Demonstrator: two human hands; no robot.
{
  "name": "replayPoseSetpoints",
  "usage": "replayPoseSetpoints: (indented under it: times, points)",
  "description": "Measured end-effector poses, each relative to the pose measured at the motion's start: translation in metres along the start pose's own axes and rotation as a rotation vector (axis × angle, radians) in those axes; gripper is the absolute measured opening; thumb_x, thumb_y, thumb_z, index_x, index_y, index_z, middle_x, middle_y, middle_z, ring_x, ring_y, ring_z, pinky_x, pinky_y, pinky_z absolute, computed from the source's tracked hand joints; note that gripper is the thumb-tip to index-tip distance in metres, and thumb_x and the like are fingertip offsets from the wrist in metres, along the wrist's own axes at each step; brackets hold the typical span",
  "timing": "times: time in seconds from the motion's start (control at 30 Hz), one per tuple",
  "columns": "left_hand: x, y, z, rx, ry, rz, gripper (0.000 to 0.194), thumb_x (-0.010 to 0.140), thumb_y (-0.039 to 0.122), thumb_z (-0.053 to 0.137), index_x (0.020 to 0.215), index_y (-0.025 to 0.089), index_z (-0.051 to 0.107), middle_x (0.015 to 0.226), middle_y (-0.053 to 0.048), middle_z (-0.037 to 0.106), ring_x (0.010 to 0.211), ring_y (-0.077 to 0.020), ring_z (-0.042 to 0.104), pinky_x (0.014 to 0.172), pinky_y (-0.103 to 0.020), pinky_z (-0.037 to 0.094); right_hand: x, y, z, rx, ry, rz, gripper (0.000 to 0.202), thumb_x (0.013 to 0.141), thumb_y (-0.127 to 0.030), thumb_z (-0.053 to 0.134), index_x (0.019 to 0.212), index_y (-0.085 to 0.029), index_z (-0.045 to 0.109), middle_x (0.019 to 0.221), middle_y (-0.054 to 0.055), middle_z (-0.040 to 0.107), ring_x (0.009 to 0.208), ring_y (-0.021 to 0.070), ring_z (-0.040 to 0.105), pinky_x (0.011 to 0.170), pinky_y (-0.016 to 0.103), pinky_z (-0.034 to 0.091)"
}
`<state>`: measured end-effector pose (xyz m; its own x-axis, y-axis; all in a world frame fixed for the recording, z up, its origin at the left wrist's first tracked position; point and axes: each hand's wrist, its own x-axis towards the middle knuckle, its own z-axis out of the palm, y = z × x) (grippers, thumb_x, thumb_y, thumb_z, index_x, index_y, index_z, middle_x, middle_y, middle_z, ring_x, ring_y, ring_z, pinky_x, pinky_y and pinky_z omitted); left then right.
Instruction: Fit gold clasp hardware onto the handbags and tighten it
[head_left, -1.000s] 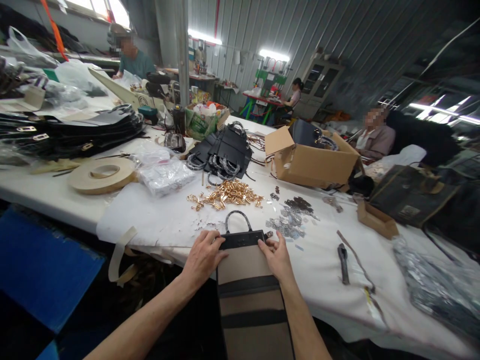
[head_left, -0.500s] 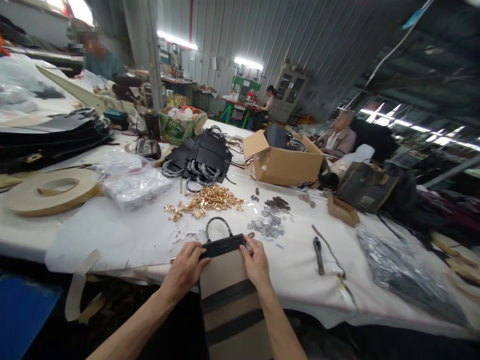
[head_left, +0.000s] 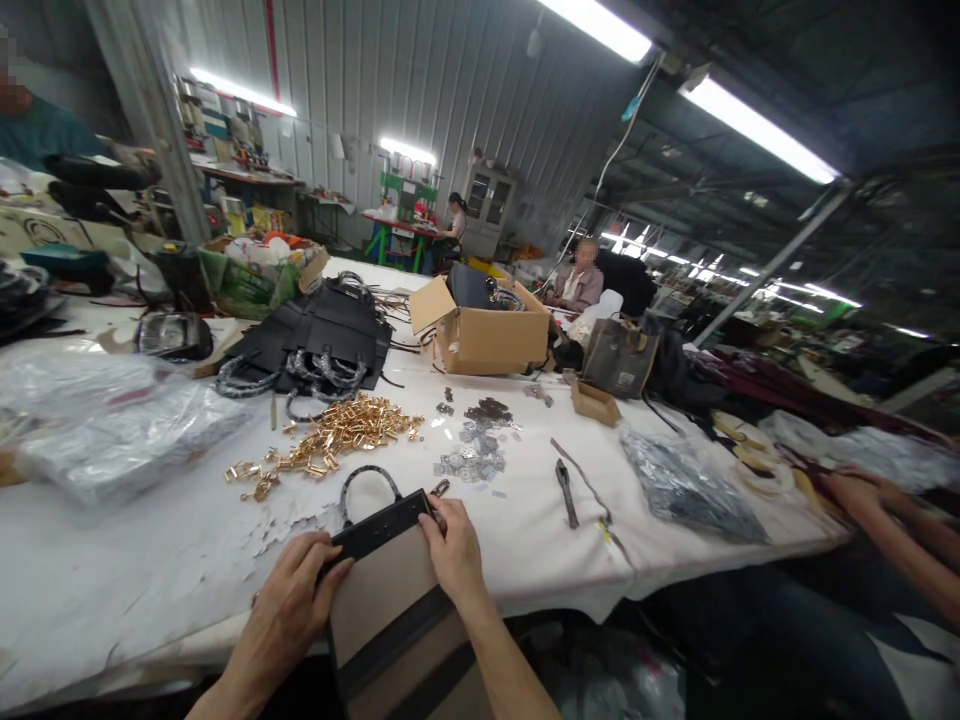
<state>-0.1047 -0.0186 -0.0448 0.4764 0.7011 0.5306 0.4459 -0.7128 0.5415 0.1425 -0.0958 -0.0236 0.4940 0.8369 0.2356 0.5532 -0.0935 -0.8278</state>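
Both of my hands hold a handbag panel (head_left: 386, 580), beige with dark stripes and a black band along its top. My left hand (head_left: 289, 590) pinches the band's left end, and my right hand (head_left: 455, 548) grips the right end with the thumb on the near face. A looped patterned handle (head_left: 370, 469) rises behind the band. Just beyond it lies a pile of gold metal fittings (head_left: 356, 425). Flat silver metal plates (head_left: 469, 458) and a heap of darker pieces (head_left: 489, 410) are scattered to the right of that pile.
Black bag pieces with handles (head_left: 322, 330) lie behind the fittings, beside an open cardboard box (head_left: 495, 340). Pliers-like tool (head_left: 567, 493) rests at right, before a plastic-wrapped bundle (head_left: 690, 485). Plastic bags (head_left: 127, 420) cover the left. A co-worker's hands (head_left: 862, 495) are at far right.
The view has swung right, so the table's things appear farther left and a co-worker's arms show at right. Both hands keep their hold on the panel, which is tilted slightly more.
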Motion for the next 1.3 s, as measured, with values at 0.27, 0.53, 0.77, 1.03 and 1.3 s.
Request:
replayPoseSetpoints:
  times: [0.27, 0.53, 0.77, 1.03, 1.3]
  points:
    - [0.008, 0.018, -0.010, 0.090, -0.090, -0.099, 0.031, 0.095, 0.054, 0.060, 0.101, 0.024, 0.056, 0.101, -0.005, 0.060, 0.091, -0.0252, 0.064, 0.080, -0.040, 0.057, 0.008, 0.021, -0.024, 0.275, 0.133, 0.138, 0.042, 0.095, -0.052, 0.058, 0.118, -0.021, 0.073, 0.115, 0.009, 0.072, 0.099, 0.0233, 0.069, 0.084, 0.033, 0.057]
    - [0.009, 0.023, -0.010, 0.101, -0.101, -0.137, 0.031, 0.094, 0.055, 0.060, 0.099, 0.025, 0.056, 0.102, -0.004, 0.059, 0.090, -0.0251, 0.064, 0.079, -0.040, 0.056, 0.041, 0.067, -0.096, 0.083, 0.219, 0.131, 0.042, 0.089, -0.053, 0.060, 0.108, -0.018, 0.074, 0.110, 0.012, 0.076, 0.102, 0.0271, 0.070, 0.095, 0.043, 0.054]
    - [0.009, 0.025, -0.011, 0.100, -0.109, -0.122, 0.031, 0.095, 0.054, 0.059, 0.105, 0.025, 0.055, 0.106, -0.005, 0.058, 0.095, -0.0260, 0.064, 0.084, -0.043, 0.056, 0.073, 0.054, -0.085, 0.012, -0.028, -0.003, 0.032, 0.079, -0.043, 0.070, 0.103, -0.024, 0.079, 0.100, 0.005, 0.076, 0.090, 0.0232, 0.071, 0.089, 0.039, 0.057]
    - [0.009, 0.035, -0.017, 0.109, -0.130, -0.146, 0.025, 0.096, 0.046, 0.059, 0.107, 0.024, 0.055, 0.106, -0.006, 0.057, 0.098, -0.0256, 0.062, 0.085, -0.042, 0.055, 0.088, 0.064, -0.058, -0.047, -0.023, 0.001, 0.035, 0.072, -0.041, 0.076, 0.103, -0.024, 0.080, 0.098, 0.005, 0.067, 0.085, 0.0232, 0.065, 0.093, 0.044, 0.052]
    - [0.008, 0.041, -0.020, 0.140, -0.132, -0.131, 0.022, 0.094, 0.040, 0.065, 0.107, 0.023, 0.058, 0.107, -0.007, 0.060, 0.101, -0.0265, 0.060, 0.089, -0.043, 0.053, 0.072, 0.065, -0.050, -0.113, 0.134, 0.005, 0.037, 0.077, -0.052, 0.071, 0.099, -0.022, 0.075, 0.102, 0.007, 0.070, 0.074, 0.0207, 0.062, 0.086, 0.038, 0.052]
